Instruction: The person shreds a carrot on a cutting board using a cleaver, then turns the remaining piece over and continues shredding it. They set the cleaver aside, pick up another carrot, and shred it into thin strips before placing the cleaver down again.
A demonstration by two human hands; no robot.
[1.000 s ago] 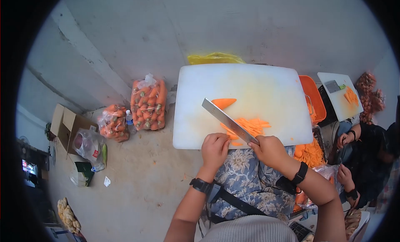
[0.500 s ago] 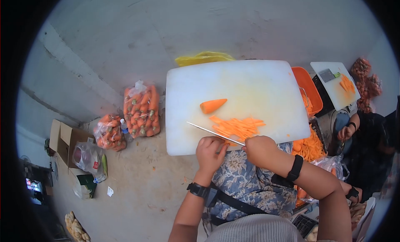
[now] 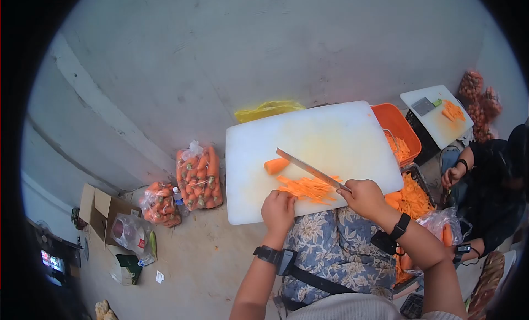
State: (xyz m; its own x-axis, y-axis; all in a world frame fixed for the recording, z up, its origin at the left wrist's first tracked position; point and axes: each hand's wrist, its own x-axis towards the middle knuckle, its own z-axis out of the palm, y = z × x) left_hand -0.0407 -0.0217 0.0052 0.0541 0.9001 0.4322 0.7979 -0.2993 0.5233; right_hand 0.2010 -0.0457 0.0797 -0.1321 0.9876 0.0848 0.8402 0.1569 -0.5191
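My right hand [image 3: 363, 198] is closed round the handle of a knife [image 3: 311, 170]. The blade slants up and left over the white cutting board [image 3: 253, 155], above a pile of carrot strips [image 3: 308, 189]. Beside the blade's far end lies a cut piece of carrot [image 3: 275, 166], partly covered by it. At the board's near edge my left hand [image 3: 278, 211] has its fingers drawn together against the left end of the strips. Whatever sits between those fingertips is too small to make out.
Bags of carrots [image 3: 199, 177] stand left of the board, near a cardboard box [image 3: 102, 210]. To the right are an orange basin [image 3: 394, 121] and a crate of cut carrot [image 3: 413, 196]. Another person's hand [image 3: 453, 175] is near a second board [image 3: 435, 119].
The knife has risen off the near side of the strips and swung across them, its tip now over the carrot piece. My left hand stays beside the strips. The camera view has shifted.
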